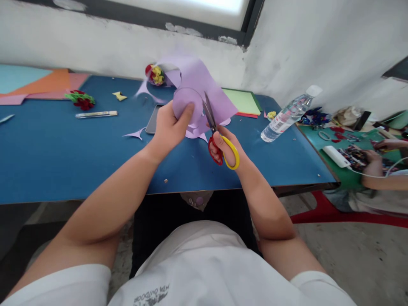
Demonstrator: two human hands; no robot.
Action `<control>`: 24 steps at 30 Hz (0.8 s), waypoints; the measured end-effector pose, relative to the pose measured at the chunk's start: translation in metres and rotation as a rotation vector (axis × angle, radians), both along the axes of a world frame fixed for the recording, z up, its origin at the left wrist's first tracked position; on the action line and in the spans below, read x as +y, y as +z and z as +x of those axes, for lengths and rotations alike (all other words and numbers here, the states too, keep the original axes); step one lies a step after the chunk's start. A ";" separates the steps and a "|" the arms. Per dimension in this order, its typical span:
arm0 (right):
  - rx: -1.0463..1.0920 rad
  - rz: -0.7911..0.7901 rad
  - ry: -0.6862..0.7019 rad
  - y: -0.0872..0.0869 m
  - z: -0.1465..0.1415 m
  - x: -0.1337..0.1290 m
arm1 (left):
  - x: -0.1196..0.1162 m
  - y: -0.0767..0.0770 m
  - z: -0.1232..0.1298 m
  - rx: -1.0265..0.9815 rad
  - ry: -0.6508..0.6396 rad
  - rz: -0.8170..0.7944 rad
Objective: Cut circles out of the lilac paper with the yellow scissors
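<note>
My left hand pinches a sheet of purple paper by a rounded part with a curved outline, thumb on top. In my right hand is a pair of scissors with one red and one yellow handle loop. Their blades point up and away, beside the rounded part, against the sheet. The sheet's far end is blurred. Purple offcuts lie under and around my hands, one scrap to the left. A grey phone is partly covered by my left hand.
On the blue table lie a pen, a red and green craft flower, a red and yellow one and coloured paper. A water bottle stands right. Another person's hands work at a green table.
</note>
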State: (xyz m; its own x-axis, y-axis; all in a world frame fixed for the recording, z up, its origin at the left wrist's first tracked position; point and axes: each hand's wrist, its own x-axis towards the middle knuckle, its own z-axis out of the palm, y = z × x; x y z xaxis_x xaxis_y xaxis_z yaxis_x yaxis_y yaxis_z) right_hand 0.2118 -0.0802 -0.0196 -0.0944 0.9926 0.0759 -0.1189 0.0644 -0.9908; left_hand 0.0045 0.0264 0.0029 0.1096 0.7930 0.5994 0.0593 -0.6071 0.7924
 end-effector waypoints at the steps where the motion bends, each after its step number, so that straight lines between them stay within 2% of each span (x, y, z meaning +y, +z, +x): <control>1: 0.005 -0.005 0.005 0.000 0.000 0.000 | 0.001 -0.001 0.001 -0.014 -0.010 -0.022; 6: -0.030 0.012 0.023 0.004 -0.002 -0.001 | 0.006 -0.003 0.004 -0.062 -0.120 -0.148; 11: -0.040 0.042 0.004 0.005 -0.004 -0.003 | 0.007 -0.004 0.007 -0.118 -0.223 -0.202; 17: -0.080 0.029 -0.035 0.004 -0.004 -0.003 | 0.004 -0.004 0.006 -0.102 -0.230 -0.240; 24: -0.109 0.049 -0.059 0.002 -0.002 -0.004 | 0.000 0.001 0.002 -0.077 -0.202 -0.214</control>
